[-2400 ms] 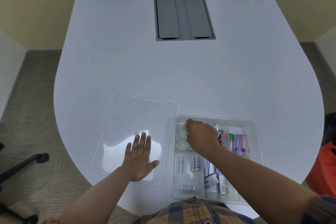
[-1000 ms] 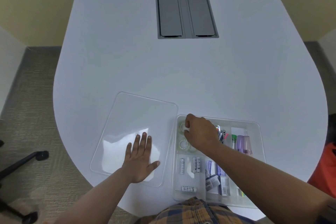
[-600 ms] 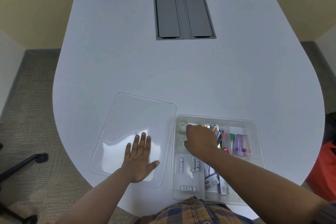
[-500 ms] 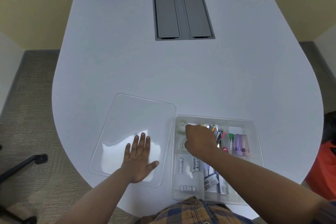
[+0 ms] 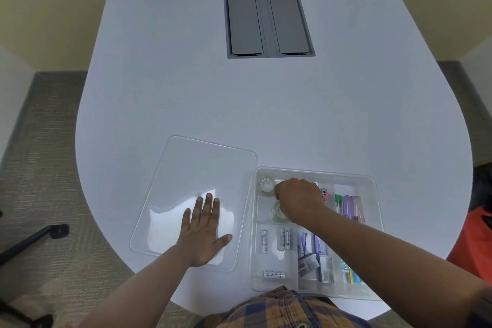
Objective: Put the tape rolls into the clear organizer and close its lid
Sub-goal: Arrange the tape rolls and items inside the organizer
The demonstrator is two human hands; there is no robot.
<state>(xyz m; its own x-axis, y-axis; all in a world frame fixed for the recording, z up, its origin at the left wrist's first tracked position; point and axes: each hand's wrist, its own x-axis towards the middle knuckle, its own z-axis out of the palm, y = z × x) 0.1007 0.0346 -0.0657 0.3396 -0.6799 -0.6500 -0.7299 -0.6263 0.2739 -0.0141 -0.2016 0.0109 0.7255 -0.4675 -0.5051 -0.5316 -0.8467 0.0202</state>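
Observation:
The clear organizer (image 5: 372, 181) sits open at the table's near edge. Two clear tape rolls lie in its far-left compartment, one in the corner (image 5: 266, 186) and one nearer to me (image 5: 278, 212). My right hand (image 5: 300, 201) is knuckles-up inside that compartment, just right of both rolls, with its fingers curled down. Its fingertips are hidden, so I cannot see whether it holds anything. The clear lid (image 5: 202, 168) lies flat on the table to the left of the organizer. My left hand (image 5: 203, 231) rests flat on the lid's near part, fingers spread.
Other organizer compartments hold batteries (image 5: 282, 238), small packets (image 5: 308, 263) and pens with a purple case (image 5: 352, 206). A grey cable hatch (image 5: 267, 20) is set into the white table (image 5: 266, 104) farther back. A chair base (image 5: 32, 239) stands on the floor at left.
My right hand has drawn back from the organizer's far-left corner and shifted right, which leaves a tape roll lying uncovered there. My left hand has stayed flat on the lid.

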